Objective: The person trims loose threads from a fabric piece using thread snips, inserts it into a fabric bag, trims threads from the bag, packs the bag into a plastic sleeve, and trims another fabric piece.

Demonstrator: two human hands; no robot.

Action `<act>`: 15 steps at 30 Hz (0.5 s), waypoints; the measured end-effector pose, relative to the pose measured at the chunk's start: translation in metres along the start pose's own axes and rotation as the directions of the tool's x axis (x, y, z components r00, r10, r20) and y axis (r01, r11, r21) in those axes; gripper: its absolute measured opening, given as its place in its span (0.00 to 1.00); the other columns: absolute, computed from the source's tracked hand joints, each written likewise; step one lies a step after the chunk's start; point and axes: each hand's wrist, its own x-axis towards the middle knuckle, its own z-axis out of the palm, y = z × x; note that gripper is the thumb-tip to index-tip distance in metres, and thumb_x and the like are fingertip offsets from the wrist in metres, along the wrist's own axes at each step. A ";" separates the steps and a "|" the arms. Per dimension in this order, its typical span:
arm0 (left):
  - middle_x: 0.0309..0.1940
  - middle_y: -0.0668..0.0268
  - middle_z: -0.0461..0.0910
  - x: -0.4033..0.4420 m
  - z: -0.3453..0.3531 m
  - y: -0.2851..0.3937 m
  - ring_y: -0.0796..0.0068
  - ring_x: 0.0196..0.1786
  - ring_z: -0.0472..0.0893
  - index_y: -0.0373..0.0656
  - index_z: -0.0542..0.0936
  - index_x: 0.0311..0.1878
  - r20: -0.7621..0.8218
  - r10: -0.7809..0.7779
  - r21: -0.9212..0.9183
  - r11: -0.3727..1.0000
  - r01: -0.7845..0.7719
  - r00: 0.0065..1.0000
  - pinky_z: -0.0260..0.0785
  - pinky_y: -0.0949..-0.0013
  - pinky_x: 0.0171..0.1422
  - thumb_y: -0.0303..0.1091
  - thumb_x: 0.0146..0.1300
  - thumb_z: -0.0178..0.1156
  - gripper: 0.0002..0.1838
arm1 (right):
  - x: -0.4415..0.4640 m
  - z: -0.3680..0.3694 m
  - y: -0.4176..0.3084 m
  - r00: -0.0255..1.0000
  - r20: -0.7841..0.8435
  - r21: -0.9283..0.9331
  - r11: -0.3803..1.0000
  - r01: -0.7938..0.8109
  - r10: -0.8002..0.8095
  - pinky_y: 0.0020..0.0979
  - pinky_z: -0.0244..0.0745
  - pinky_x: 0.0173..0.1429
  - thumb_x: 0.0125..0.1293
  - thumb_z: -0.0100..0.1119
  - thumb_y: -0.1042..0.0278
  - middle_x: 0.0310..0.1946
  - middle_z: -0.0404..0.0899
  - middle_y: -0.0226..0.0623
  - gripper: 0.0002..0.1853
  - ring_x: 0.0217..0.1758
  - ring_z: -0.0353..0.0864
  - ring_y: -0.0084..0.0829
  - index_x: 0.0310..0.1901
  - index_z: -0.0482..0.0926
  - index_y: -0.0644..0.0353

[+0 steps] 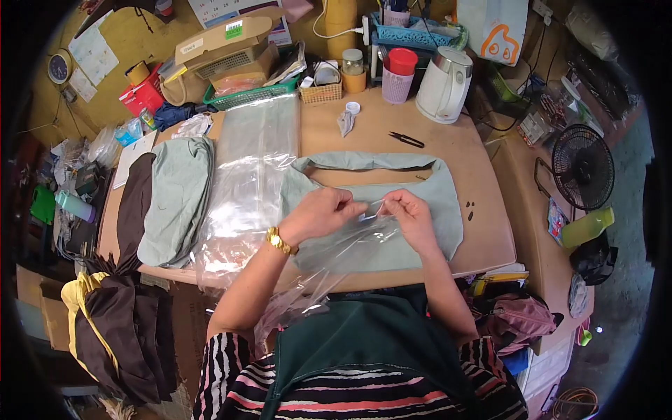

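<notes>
I have the worktop spread out below me, its near edge just in front of the person's body. A long stack of clear plastic runs from the far edge to the near edge, left of the middle. Right of it, close to the near edge, a pale green cloth piece lies flat, a long opening along its far side. Near the left edge I see folded green cloth, with dark brown cloth just beside it. A loose clear plastic sheet hangs from the hands, crossing the green cloth piece and dropping past the near edge. A white kettle stands at the far right corner. My view has the right hand pinching the sheet's upper edge between thumb and fingers; the left hand is curled beside that edge, but I cannot tell whether it grips. Black snips lie toward the far edge, and small dark bits near the right edge.
</notes>
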 end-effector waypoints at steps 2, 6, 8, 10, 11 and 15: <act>0.19 0.61 0.74 -0.006 0.007 0.003 0.70 0.26 0.73 0.39 0.82 0.33 -0.150 0.041 -0.060 0.997 -0.051 0.988 0.64 0.65 0.32 0.45 0.62 0.65 0.16 | 0.001 -0.002 0.002 0.992 -0.098 -0.079 0.994 0.077 -0.084 0.22 0.74 0.42 0.70 0.53 0.74 0.28 0.80 0.33 0.04 0.34 0.81 0.23 0.41 0.75 0.65; 0.17 0.65 0.71 -0.008 0.024 0.005 0.78 0.22 0.67 0.38 0.80 0.30 -0.329 0.143 -0.064 0.983 -0.173 0.933 0.60 0.68 0.28 0.42 0.61 0.66 0.15 | 0.001 -0.004 -0.004 0.956 -0.291 -0.028 0.998 -0.051 0.040 0.21 0.73 0.37 0.66 0.59 0.75 0.26 0.78 0.30 0.04 0.30 0.79 0.20 0.40 0.75 0.65; 0.15 0.67 0.69 -0.006 0.033 -0.001 0.83 0.21 0.65 0.37 0.81 0.32 -0.286 -0.005 -0.310 0.947 -0.088 0.958 0.58 0.69 0.25 0.42 0.60 0.67 0.15 | 0.000 0.002 -0.012 0.931 -0.344 -0.043 0.988 -0.147 0.124 0.21 0.73 0.35 0.65 0.60 0.75 0.26 0.78 0.30 0.05 0.29 0.79 0.20 0.39 0.75 0.66; 0.15 0.69 0.69 -0.008 0.036 -0.001 0.84 0.21 0.65 0.37 0.82 0.33 -0.262 -0.032 -0.280 0.959 -0.044 0.964 0.58 0.70 0.25 0.40 0.60 0.68 0.14 | 0.000 0.017 -0.018 0.961 -0.232 -0.010 0.988 0.154 -0.152 0.21 0.73 0.31 0.66 0.60 0.73 0.24 0.78 0.32 0.06 0.25 0.77 0.20 0.36 0.76 0.66; 0.14 0.70 0.69 -0.010 0.037 -0.001 0.86 0.21 0.65 0.37 0.82 0.34 -0.239 -0.062 -0.249 0.969 0.000 0.969 0.59 0.71 0.25 0.39 0.59 0.68 0.13 | 0.001 0.017 -0.017 0.961 -0.233 -0.010 0.988 0.152 -0.150 0.21 0.73 0.31 0.66 0.60 0.73 0.24 0.78 0.32 0.06 0.25 0.77 0.20 0.36 0.76 0.66; 0.16 0.71 0.72 -0.014 0.041 -0.003 0.86 0.22 0.66 0.38 0.83 0.36 -0.275 0.014 -0.285 0.954 -0.095 0.961 0.61 0.73 0.27 0.38 0.60 0.68 0.11 | 0.004 0.013 -0.013 0.956 -0.291 -0.088 0.996 0.023 -0.048 0.22 0.73 0.31 0.65 0.61 0.73 0.25 0.80 0.35 0.06 0.26 0.79 0.22 0.35 0.77 0.68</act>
